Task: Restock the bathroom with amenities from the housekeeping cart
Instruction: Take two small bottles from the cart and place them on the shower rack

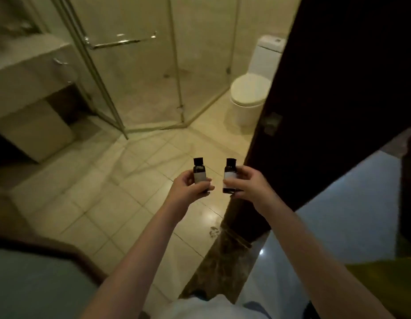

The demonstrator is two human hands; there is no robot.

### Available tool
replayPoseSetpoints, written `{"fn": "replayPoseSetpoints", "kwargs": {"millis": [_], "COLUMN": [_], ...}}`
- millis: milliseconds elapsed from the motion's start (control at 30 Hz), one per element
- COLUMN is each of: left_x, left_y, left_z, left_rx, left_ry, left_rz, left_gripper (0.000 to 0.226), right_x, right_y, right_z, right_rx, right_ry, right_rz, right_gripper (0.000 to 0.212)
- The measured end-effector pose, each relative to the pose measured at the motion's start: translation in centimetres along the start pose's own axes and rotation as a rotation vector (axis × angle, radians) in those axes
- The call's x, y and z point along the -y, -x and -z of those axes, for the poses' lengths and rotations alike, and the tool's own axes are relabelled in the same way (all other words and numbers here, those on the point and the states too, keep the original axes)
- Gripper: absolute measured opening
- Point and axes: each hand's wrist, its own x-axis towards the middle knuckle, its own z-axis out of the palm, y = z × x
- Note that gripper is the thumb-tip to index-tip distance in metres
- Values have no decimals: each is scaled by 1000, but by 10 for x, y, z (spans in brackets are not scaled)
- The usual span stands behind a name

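Head cam, looking down into the bathroom from the doorway. My left grip (pixel 188 188) is curled round the left bottle (pixel 199 172): thumb and fingers pinch its lower half, black cap up, pale label toward me. My right grip (pixel 248 183) does the same w/ the right bottle (pixel 230 173), fingers wrapped round the bottom half, cap up. Both bottles are small, dark and upright, side by side, near each other but apart, held in the air over the tiled floor (pixel 103 199) at mid-frame. Label text is too small to read.

Bkgd: a glass shower enclosure (pixel 154 65) is straight ahead, w/ a chrome bar (pixel 121 42) on its panel. A white toilet (pixel 248 93) sits just right of it, lid down. A dark door (pixel 333 84) fills the upper right, w/ the latch plate (pixel 272 123) on the edge facing me. The vanity surface (pixel 27 63) is at far left, blurred. A dark stone threshold (pixel 223 256) runs under my right forearm, w/ glossy bluish floor (pixel 338 226) to its right.
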Motion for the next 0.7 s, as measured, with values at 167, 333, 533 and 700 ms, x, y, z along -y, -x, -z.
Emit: {"fn": "replayPoseSetpoints", "kwargs": {"millis": [167, 333, 533, 700], "left_x": [-21, -46, -88, -131], "left_y": [-22, -53, -113, -173], "left_z": [87, 160, 237, 299], "left_rx": [-209, -393, -553, -692], "left_ry": [90, 179, 220, 247], "left_rz": [-40, -64, -100, -136], "left_gripper": [18, 29, 32, 20], "right_x": [37, 65, 99, 139], "right_y": [-74, -140, -240, -331], "right_z": [-91, -165, -247, -315], "right_rx": [211, 402, 566, 642], "right_ry": [83, 127, 160, 136], "right_rz": [4, -2, 0, 13], "right_gripper": [43, 44, 41, 28]}}
